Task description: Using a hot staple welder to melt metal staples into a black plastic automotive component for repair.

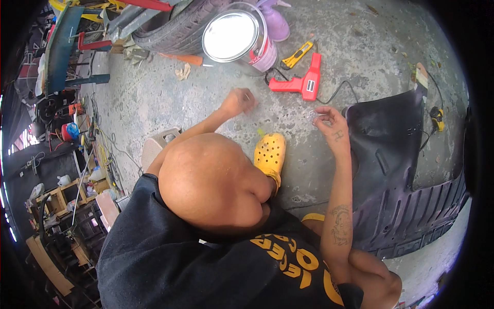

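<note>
My right hand is raised over the floor beside a black molded plastic panel, thumb and fingers pinched together. Between its fingertips is a small, thin, shiny wire-like piece, too small to make out fully. My left hand hangs above the concrete to the left, its fingers curled and smeared by motion; whether they hold anything does not show. Ahead of both hands lies a red pistol-shaped power tool with a black cord. A yellow utility knife rests just beyond it.
A large can with a shiny lid stands near a tire and a purple bottle. An orange-handled tool lies by the tire. My yellow clog is between my arms. Cluttered shelving lines the left.
</note>
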A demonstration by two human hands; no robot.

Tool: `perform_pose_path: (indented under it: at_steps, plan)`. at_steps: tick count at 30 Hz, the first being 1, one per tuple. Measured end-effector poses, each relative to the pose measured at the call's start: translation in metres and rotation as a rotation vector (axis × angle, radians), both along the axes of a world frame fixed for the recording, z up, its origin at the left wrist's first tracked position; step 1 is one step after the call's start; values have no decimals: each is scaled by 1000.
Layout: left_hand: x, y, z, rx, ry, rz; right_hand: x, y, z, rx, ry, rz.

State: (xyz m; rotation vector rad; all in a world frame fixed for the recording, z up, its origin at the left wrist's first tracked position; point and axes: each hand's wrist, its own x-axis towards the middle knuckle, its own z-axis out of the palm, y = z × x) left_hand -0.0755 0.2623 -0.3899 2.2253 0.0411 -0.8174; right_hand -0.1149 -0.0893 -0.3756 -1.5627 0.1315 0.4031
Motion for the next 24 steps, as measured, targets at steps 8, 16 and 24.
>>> perform_pose_path:
  at_steps: [8,16,24]
  plan:
    - [-8,-63,28,-218,-70,-150,-5,16,5,-69,-2,-62]
    - [-14,-130,36,-513,118,27,-7,22,-2,7,16,-179]
    - [-18,-131,20,-589,293,184,-9,29,0,-78,59,-228]
